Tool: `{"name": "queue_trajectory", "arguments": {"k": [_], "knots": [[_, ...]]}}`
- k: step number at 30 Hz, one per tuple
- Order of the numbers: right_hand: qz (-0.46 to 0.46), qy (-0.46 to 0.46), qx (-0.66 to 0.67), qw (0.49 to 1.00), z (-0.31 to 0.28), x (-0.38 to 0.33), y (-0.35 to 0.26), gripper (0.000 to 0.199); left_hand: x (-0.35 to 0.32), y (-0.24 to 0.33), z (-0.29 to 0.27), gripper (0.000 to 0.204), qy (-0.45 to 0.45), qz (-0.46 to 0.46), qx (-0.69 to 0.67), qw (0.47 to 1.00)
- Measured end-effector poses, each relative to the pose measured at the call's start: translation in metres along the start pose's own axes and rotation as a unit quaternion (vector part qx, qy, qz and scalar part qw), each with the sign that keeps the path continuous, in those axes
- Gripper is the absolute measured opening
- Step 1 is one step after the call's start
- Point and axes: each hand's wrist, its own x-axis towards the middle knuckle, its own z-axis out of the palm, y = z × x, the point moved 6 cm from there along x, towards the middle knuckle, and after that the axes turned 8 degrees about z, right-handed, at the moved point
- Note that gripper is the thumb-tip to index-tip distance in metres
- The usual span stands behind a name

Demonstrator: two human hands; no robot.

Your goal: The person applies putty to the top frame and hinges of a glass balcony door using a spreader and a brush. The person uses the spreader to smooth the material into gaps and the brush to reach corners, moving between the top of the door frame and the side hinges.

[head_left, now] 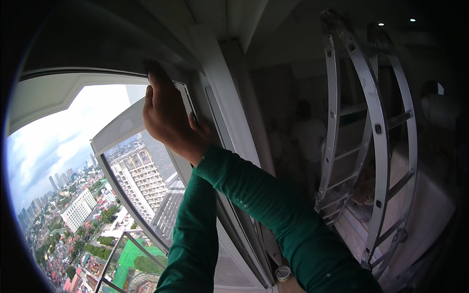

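Note:
My right hand [168,117] is raised to the upper corner of a window frame [183,93], its back toward me. Its fingers are drawn together against the frame's top edge, and the fingertips are dark, so anything they hold cannot be made out. My left forearm, in a green sleeve, rises beneath the right one and crosses behind its wrist. Only a small part of my left hand [200,126] shows past the right wrist, beside the frame's upright. Its fingers are mostly hidden. Below the hands, a glass window panel [146,180] is tilted outward.
A folding metal ladder [376,129] stands at the right. Behind it is sheet-covered furniture [425,190]. A small round tub [282,273] sits on the floor by the window. Two people appear dimly in the dark room. Outside, city buildings lie far below a metal railing [119,254].

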Motion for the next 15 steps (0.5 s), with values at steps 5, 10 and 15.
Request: {"name": "queue_trajectory", "arguments": {"k": [5,10,15], "knots": [[0.106,-0.012,-0.061,0.992,0.011,-0.009,0.052,0.048,0.002,-0.018,0.010,0.044,0.094,0.045,-0.005,0.995],[0.196,-0.109,-0.101,0.969,0.008,0.008,0.113,0.044,-0.001,-0.058,0.026,0.063,-0.089,-0.059,0.046,0.993],[0.074,-0.049,-0.031,0.996,0.010,-0.005,0.070,0.048,-0.007,-0.039,0.017,0.061,-0.038,0.006,0.041,0.998]]}}
